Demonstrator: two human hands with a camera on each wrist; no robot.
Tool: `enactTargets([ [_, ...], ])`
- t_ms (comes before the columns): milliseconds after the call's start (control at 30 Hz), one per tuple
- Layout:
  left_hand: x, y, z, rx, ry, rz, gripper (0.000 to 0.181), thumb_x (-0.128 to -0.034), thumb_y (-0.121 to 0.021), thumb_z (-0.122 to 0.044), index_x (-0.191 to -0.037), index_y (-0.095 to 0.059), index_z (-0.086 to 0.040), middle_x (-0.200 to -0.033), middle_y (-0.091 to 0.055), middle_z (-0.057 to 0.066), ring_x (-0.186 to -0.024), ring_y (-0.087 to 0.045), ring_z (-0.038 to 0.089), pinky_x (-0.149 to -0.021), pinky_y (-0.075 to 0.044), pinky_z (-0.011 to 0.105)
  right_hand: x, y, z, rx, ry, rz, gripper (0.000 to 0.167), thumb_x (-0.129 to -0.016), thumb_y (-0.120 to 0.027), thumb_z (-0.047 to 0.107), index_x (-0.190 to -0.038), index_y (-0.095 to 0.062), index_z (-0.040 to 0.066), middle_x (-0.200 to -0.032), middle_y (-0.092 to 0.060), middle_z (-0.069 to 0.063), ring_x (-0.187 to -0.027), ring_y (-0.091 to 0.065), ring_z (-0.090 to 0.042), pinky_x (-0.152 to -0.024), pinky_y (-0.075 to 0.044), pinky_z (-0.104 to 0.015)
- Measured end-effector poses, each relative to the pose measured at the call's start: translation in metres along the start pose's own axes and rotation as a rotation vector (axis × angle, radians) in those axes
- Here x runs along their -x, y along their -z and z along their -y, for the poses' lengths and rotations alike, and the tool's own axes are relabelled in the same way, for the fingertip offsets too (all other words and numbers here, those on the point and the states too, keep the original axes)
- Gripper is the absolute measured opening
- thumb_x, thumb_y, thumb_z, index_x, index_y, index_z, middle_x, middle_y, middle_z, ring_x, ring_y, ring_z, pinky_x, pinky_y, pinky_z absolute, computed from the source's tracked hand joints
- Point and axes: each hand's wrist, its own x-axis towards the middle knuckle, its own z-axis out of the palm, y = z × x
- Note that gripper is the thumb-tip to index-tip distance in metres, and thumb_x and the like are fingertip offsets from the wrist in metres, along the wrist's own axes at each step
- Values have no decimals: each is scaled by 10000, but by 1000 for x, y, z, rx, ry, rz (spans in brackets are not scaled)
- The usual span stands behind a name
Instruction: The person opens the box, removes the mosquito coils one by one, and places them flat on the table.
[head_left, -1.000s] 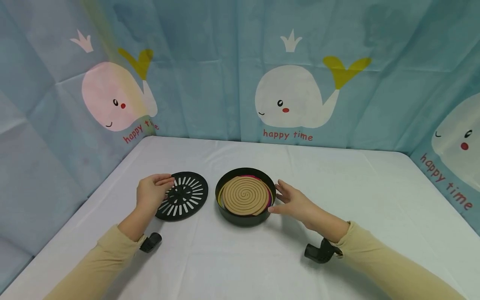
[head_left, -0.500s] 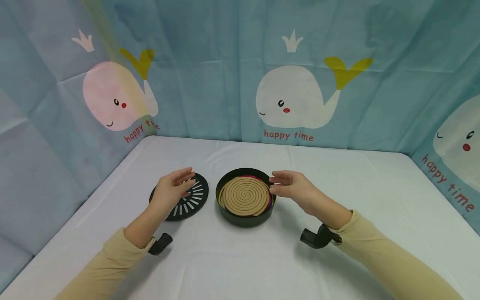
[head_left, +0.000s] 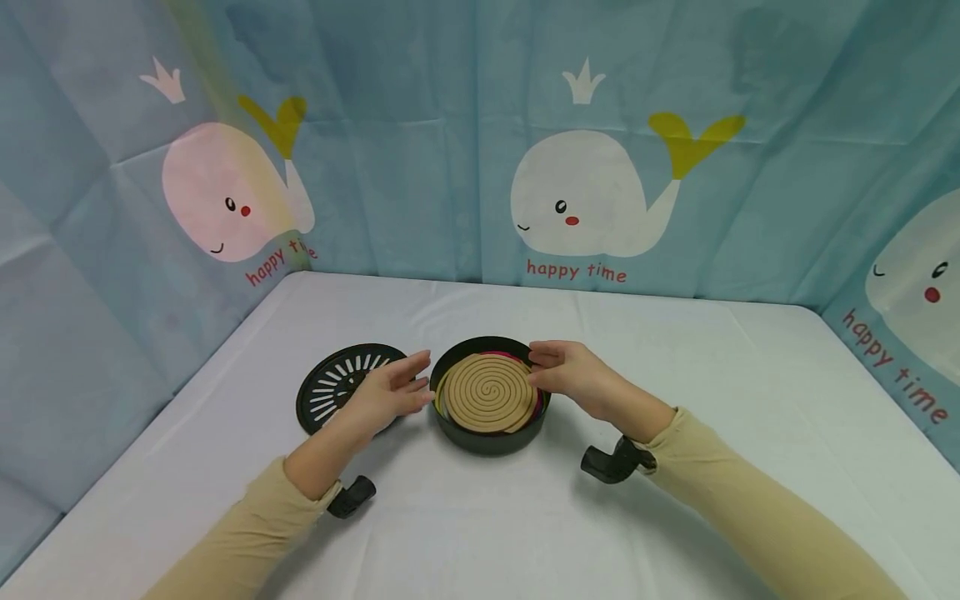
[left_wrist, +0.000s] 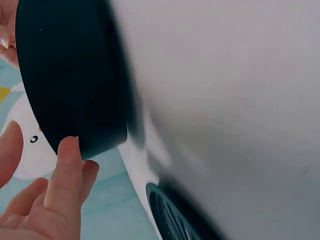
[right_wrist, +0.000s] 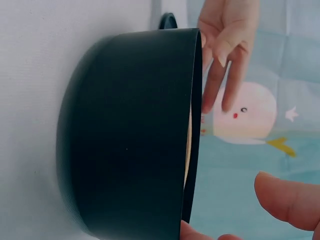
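A black round tin [head_left: 489, 444] stands on the table, holding a tan spiral mosquito coil [head_left: 491, 392] on top. Pink and yellow edges show beneath the coil. My left hand [head_left: 381, 402] is at the tin's left side, fingers extended towards the rim; in the left wrist view a fingertip [left_wrist: 68, 145] appears at or very near the wall. At the right rim is my right hand [head_left: 576, 377], fingers lightly bent and thumb apart from the tin. Whether it touches the rim is unclear. A black slotted lid [head_left: 322, 392] lies to the left, partly hidden by my left hand.
The table [head_left: 480, 525] has a white cover. A blue curtain [head_left: 420, 167] printed with whales closes off the back and sides. Each wrist carries a black camera mount, the left one [head_left: 351, 497] and the right one [head_left: 615, 461] hanging low over the table.
My left hand has moved right, from over the slotted lid to the tin's left side. My right hand has shifted slightly up and left over the right rim. Tin and lid have stayed put.
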Motion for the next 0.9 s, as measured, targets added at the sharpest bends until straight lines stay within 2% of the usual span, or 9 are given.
enactTargets([
  [200,-6,-6,3,12,7,67,753,-933,-622,0,-1540,-178,5,-1596,-122,204,-1422,-204,418,-1097,-330,461,-6,-3,2,15,-31,-17,621,-956,-540,-35,-1493,-235,-91,-1537,-247,-281,-1419,-267,-362,-1106,-327,-467],
  [300,-7,-7,4,4,19,76,811,-906,-660,6,-1547,-163,-9,-1606,-95,180,-1429,-188,410,-1125,-269,485,-7,-5,4,30,-42,-14,621,-953,-550,-28,-1491,-245,-89,-1530,-266,-278,-1420,-263,-362,-1112,-313,-480],
  [433,-9,-8,7,-13,7,88,884,-872,-701,9,-1553,-138,-20,-1611,-64,174,-1430,-178,417,-1144,-215,493,-8,-6,5,36,-39,0,621,-951,-552,-26,-1486,-247,-98,-1522,-281,-283,-1417,-266,-367,-1119,-296,-492],
  [700,-8,-8,7,-62,2,108,935,-849,-738,-18,-1565,-137,-71,-1616,-69,146,-1443,-117,417,-1155,-168,500,-5,-7,4,-5,-32,28,610,-953,-539,-38,-1482,-243,-109,-1516,-300,-278,-1401,-311,-356,-1104,-327,-474],
  [900,-9,-10,5,-88,3,105,933,-852,-736,-23,-1565,-137,-75,-1612,-64,165,-1435,-122,436,-1145,-191,509,-4,-8,5,-21,-19,44,606,-950,-533,-44,-1475,-242,-123,-1503,-314,-291,-1382,-343,-362,-1088,-354,-471],
])
